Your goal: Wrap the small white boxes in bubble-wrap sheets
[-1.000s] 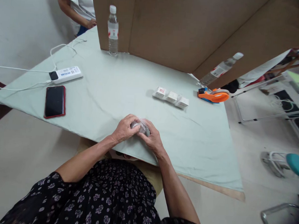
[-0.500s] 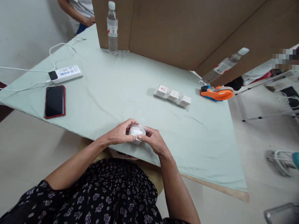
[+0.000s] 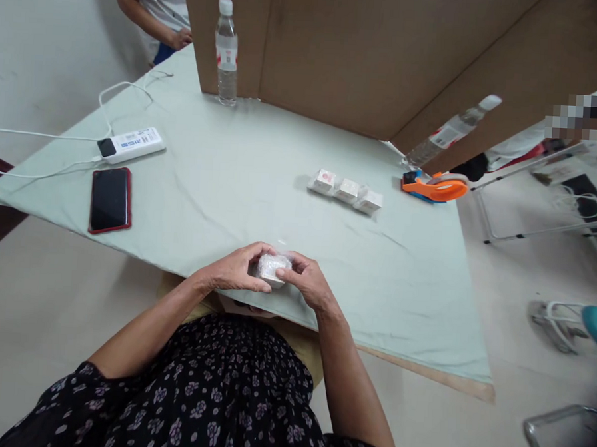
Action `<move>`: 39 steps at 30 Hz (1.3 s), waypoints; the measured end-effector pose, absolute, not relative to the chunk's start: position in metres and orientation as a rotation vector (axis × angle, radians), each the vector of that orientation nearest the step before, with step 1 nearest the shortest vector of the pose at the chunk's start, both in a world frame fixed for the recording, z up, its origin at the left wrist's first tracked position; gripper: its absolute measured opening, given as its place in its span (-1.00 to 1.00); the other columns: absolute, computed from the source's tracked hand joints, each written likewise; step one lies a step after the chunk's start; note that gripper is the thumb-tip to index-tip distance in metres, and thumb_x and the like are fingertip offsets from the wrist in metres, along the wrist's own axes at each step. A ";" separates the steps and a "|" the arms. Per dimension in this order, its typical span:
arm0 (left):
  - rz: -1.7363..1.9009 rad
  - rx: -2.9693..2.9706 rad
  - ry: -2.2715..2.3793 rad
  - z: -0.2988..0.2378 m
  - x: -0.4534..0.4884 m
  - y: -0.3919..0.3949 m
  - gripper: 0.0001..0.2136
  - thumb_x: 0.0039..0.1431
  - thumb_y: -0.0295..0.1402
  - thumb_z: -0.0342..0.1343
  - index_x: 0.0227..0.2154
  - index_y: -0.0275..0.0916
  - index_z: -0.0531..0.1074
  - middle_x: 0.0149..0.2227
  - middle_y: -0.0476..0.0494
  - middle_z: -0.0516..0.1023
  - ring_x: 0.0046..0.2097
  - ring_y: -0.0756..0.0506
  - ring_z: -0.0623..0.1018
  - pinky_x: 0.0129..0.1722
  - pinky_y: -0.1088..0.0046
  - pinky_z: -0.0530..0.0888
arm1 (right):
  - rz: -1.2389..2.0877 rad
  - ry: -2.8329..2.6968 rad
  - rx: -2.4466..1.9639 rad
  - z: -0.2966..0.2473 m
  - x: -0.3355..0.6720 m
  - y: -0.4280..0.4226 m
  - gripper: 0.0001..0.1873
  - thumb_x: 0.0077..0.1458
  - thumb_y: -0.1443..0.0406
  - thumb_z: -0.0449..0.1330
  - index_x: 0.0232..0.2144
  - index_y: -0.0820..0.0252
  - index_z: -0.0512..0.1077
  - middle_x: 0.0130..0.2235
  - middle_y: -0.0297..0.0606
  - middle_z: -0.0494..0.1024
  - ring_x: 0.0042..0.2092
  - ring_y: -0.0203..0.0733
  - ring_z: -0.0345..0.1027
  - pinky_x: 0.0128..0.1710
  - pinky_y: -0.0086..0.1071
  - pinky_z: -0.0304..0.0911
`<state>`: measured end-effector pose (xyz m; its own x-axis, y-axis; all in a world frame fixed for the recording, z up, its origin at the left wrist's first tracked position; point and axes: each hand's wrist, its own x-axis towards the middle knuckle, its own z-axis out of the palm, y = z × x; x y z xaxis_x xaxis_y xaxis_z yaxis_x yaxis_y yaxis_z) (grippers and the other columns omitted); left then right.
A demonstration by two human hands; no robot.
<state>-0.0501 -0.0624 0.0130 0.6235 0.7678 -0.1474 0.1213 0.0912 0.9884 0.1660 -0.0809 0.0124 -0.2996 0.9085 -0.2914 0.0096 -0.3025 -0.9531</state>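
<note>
A small white box in clear bubble wrap [image 3: 270,267] is between my two hands at the table's near edge. My right hand [image 3: 305,278] grips it, thumb pressed on its top and fingers behind. My left hand [image 3: 239,268] curves round its left side, fingers at the back and thumb low in front. Loose clear wrap shows at the far side, partly hidden by the fingers. Farther off to the right, three wrapped white boxes [image 3: 347,190] sit in a row.
An orange and blue tape dispenser [image 3: 436,187] stands at the right, beside a tilted water bottle [image 3: 451,133]. Another bottle [image 3: 227,56] stands before the cardboard partition [image 3: 327,58]. At left lie a phone [image 3: 110,200] and a white device with cables [image 3: 132,145]. Another person's arm [image 3: 149,17] shows behind.
My left thumb has slid down off the top of the wrapped box to its lower front. The right hand keeps its hold, and more of the box's top shows.
</note>
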 end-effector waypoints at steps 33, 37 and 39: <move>0.779 1.164 0.835 0.008 -0.036 -0.063 -0.23 -0.08 -0.35 0.36 0.22 -0.25 0.19 -0.13 -0.14 0.48 -0.12 -0.11 0.52 -0.08 0.33 0.44 | 1.177 -1.328 -1.368 0.034 0.152 -0.058 -0.74 0.07 0.08 0.28 -0.47 0.13 0.49 -0.44 -0.32 0.52 -0.34 -0.21 0.33 -0.23 -0.30 0.29; 0.760 1.126 0.874 0.004 -0.034 -0.061 -0.26 -0.09 -0.36 0.36 0.20 -0.28 0.26 -0.22 -0.10 0.50 -0.20 -0.09 0.52 -0.13 0.32 0.48 | 1.043 -1.504 -1.406 0.042 0.151 -0.068 -0.81 0.11 0.15 0.24 -0.42 0.12 0.54 -0.39 -0.30 0.60 -0.31 -0.17 0.40 -0.20 -0.29 0.31; 0.747 1.110 0.883 0.003 -0.034 -0.061 -0.30 -0.09 -0.36 0.36 0.17 -0.29 0.30 -0.24 -0.09 0.51 -0.22 -0.07 0.52 -0.14 0.32 0.48 | 1.001 -1.584 -1.404 0.044 0.152 -0.072 -0.82 0.13 0.17 0.22 -0.41 0.11 0.56 -0.35 -0.29 0.63 -0.27 -0.14 0.44 -0.16 -0.28 0.33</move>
